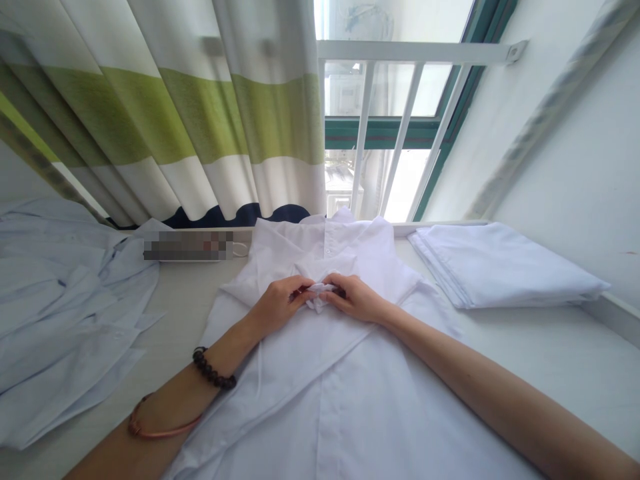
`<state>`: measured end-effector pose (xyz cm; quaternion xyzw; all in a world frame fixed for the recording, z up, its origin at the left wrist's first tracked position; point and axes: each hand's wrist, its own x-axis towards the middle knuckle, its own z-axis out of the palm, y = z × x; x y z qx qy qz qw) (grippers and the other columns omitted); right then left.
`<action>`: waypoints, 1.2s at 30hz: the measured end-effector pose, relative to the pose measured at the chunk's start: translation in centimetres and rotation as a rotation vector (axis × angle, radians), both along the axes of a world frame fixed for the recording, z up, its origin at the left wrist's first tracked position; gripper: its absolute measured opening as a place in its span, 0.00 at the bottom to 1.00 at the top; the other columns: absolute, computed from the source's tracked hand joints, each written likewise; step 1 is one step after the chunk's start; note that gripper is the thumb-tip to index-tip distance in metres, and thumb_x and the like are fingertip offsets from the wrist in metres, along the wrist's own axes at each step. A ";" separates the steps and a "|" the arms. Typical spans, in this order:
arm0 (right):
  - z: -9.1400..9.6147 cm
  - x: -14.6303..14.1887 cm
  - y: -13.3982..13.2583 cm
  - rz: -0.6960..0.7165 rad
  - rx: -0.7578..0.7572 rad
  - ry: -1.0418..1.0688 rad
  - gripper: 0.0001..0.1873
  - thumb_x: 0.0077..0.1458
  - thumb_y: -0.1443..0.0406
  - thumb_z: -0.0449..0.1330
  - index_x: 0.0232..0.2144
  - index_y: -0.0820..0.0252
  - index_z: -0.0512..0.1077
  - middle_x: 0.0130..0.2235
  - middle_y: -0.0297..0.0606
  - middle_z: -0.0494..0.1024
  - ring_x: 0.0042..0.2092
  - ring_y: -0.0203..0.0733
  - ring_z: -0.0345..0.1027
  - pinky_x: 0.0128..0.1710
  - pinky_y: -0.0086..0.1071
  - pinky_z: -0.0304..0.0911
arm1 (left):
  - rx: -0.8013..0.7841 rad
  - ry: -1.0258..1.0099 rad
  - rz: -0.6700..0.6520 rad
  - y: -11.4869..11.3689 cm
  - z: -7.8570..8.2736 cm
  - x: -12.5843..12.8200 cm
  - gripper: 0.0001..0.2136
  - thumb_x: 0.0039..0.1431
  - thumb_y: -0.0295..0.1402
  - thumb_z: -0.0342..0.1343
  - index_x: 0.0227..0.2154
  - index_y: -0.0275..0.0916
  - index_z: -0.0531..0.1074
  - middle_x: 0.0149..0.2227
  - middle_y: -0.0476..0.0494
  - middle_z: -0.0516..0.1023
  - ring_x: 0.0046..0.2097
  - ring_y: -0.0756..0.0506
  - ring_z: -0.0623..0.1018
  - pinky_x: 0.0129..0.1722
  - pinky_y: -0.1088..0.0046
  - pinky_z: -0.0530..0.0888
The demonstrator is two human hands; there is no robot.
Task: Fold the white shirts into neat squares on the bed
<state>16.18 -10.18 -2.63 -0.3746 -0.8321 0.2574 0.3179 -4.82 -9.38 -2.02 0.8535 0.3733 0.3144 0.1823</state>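
Note:
A white button-up shirt (290,373) lies spread over the white surface, its collar toward the window. Its sleeves are brought in across the front, and their ends meet near the middle of the chest. My left hand (283,300) pinches the bunched cloth there between thumb and fingers. From the other side my right hand (357,298) grips the same gathered bit of sleeve, the fingertips of both hands nearly touching. Whether a cuff button is between the fingers cannot be made out. Dark beads and a copper-coloured bangle are on my left arm.
A loose heap of white shirts (65,313) lies at left. Folded white cloth (505,263) rests at right against the ledge. A blurred-out flat object (187,247) with a loop is by the back edge. Behind are a striped curtain (200,113) and white railing (415,52).

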 end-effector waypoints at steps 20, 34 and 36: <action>-0.6 -0.5 -0.4 -0.076 0.169 -0.103 0.09 0.63 0.62 0.49 0.43 0.57 0.64 0.37 0.38 0.75 0.31 0.37 0.67 0.34 0.30 0.58 | -0.083 -0.104 0.012 0.1 0.0 -0.1 0.10 0.56 0.38 0.57 0.34 0.37 0.77 0.31 0.48 0.81 0.31 0.49 0.77 0.32 0.78 0.73; -0.1 -0.5 -0.5 -0.030 0.073 -0.067 0.09 0.60 0.64 0.53 0.44 0.58 0.62 0.29 0.31 0.71 0.27 0.36 0.63 0.30 0.28 0.56 | -0.070 -0.281 -0.108 0.0 -0.2 -0.1 0.07 0.57 0.35 0.58 0.31 0.36 0.77 0.32 0.45 0.81 0.31 0.49 0.79 0.32 0.78 0.78; -0.2 -0.4 -0.5 -0.021 0.124 -0.101 0.09 0.62 0.64 0.50 0.45 0.56 0.62 0.33 0.34 0.73 0.31 0.38 0.66 0.32 0.29 0.57 | -0.100 -0.295 -0.099 -0.1 -0.1 -0.1 0.08 0.56 0.35 0.58 0.30 0.36 0.77 0.32 0.45 0.81 0.30 0.49 0.79 0.30 0.78 0.78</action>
